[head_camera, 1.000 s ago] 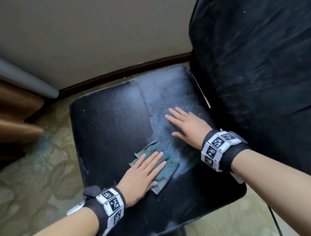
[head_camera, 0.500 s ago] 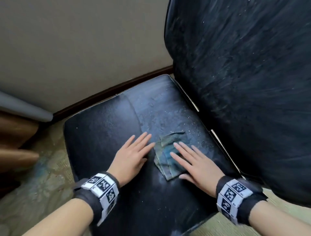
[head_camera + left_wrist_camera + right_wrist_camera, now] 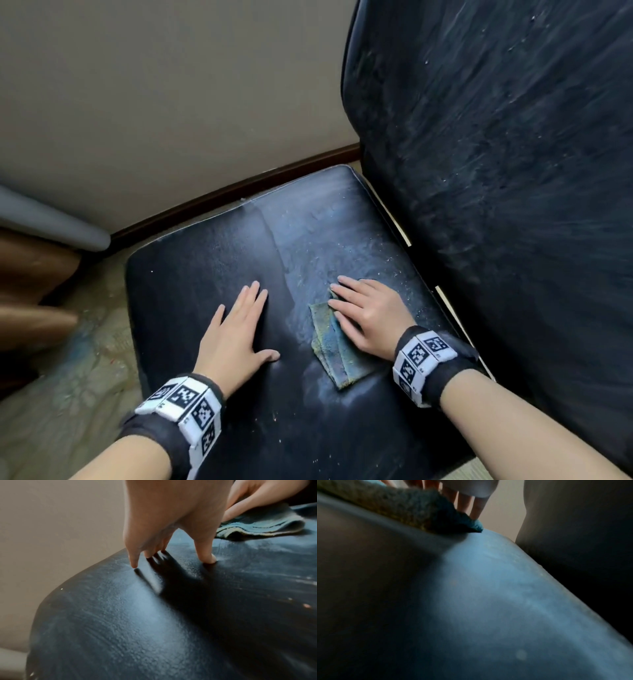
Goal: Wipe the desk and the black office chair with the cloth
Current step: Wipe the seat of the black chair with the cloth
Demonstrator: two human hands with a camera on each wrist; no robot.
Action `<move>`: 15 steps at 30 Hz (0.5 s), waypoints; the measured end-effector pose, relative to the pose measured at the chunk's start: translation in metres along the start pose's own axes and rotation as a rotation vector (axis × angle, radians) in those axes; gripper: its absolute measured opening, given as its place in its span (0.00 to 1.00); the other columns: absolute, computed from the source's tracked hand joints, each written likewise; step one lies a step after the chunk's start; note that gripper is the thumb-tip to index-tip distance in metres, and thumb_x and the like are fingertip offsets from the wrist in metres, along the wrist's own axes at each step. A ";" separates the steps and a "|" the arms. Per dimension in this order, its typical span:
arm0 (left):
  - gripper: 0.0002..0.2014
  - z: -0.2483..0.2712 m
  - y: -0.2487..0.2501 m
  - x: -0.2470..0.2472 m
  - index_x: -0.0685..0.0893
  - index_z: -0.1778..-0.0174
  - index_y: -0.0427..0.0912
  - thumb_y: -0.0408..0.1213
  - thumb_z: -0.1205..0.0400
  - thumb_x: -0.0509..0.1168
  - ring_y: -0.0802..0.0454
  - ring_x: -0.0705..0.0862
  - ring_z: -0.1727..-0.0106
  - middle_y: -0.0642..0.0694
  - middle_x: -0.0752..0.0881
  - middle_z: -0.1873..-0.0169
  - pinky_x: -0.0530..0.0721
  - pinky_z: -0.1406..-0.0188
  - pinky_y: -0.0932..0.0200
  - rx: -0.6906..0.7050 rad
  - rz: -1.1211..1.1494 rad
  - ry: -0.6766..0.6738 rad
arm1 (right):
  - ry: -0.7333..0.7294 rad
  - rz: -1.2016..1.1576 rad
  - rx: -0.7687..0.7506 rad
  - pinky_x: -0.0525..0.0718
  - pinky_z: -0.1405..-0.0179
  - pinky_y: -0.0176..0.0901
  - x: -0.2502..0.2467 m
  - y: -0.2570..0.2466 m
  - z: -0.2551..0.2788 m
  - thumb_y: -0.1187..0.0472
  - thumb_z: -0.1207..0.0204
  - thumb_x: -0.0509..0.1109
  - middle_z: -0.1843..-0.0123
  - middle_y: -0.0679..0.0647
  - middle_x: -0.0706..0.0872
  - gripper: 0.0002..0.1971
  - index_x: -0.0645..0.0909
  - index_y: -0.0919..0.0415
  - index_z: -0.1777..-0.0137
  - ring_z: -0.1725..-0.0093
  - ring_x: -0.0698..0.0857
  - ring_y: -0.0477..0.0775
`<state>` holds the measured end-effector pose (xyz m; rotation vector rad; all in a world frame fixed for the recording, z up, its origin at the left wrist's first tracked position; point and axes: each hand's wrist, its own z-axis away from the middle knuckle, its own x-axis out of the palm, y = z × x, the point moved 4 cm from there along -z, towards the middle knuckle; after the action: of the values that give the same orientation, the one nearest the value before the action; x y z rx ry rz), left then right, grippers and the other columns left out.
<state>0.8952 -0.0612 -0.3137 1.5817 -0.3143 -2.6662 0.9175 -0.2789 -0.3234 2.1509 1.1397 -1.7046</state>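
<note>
The black office chair seat (image 3: 212,260) is dusty and streaked on its right half. A folded blue-green cloth (image 3: 335,353) lies on that half. My right hand (image 3: 363,311) presses flat on the cloth's far part with straight fingers. My left hand (image 3: 239,325) rests flat on the bare seat to the left of the cloth, apart from it. In the left wrist view the left hand's fingertips (image 3: 135,563) touch the seat (image 3: 137,615), with the cloth (image 3: 257,524) behind. The right wrist view shows the cloth (image 3: 402,509) under my fingers (image 3: 465,503).
The chair's tall black backrest (image 3: 496,171), dusty and streaked, rises close on the right. A beige wall (image 3: 171,102) with a dark baseboard (image 3: 239,192) stands behind the seat. Patterned floor (image 3: 68,377) and brown furniture (image 3: 30,274) lie to the left.
The cloth passed from under my left hand to under my right hand. The right hand has slid it toward the backrest side, and the left hand now rests on the bare seat.
</note>
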 end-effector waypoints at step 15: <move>0.61 0.000 0.003 0.001 0.35 0.17 0.50 0.63 0.32 0.72 0.59 0.31 0.19 0.57 0.28 0.22 0.42 0.18 0.55 -0.025 0.047 -0.062 | -0.335 0.281 0.134 0.62 0.33 0.69 0.033 -0.060 0.079 0.47 0.30 0.55 0.18 0.63 0.54 0.35 0.60 0.56 0.21 0.20 0.52 0.67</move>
<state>0.8942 -0.0645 -0.3144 1.4678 -0.3151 -2.6769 0.8202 -0.2670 -0.3602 1.8855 0.6214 -1.9526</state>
